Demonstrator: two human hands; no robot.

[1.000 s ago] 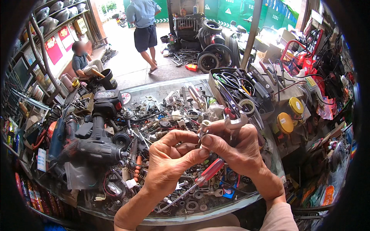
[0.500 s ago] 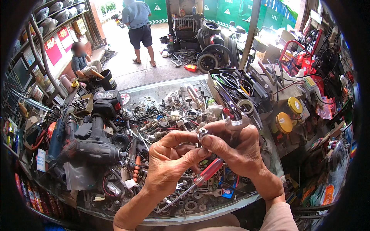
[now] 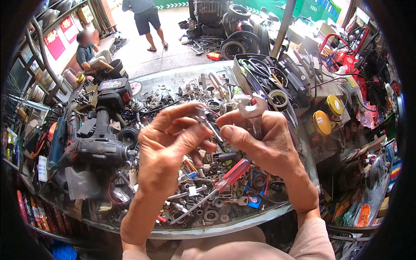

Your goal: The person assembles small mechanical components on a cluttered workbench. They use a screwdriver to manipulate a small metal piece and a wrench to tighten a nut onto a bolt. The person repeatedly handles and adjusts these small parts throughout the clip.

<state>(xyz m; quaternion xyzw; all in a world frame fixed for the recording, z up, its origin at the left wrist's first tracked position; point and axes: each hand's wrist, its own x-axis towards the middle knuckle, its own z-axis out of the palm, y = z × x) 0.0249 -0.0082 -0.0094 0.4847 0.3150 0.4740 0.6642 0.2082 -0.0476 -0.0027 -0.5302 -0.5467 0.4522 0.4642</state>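
Note:
Between the thumb and forefinger of my left hand (image 3: 167, 145) is a small silvery metal part (image 3: 200, 116), blurred and partly covered by the fingers. I cannot tell whether it is a bolt or a nut. My right hand (image 3: 268, 145) is closed around an open-end wrench (image 3: 255, 113), whose jaw sticks up above the fingers. The right thumb points toward the left hand, and the two hands are apart. Below them, a screwdriver with a clear red handle (image 3: 233, 175) lies slantwise across loose hardware.
Washers (image 3: 211, 216), springs and small parts cover the glass-topped bench (image 3: 173, 74). A cordless impact wrench (image 3: 97, 156) lies at the left. A tool bin (image 3: 237, 71) and yellow-lidded jars (image 3: 321, 123) are at the right. Beyond the bench, one person sits and another stands.
My hands have drawn apart; the small metal part, which both were fingering, is now with the left hand alone. Both hands sit higher in view. The wrench has stayed in my right hand.

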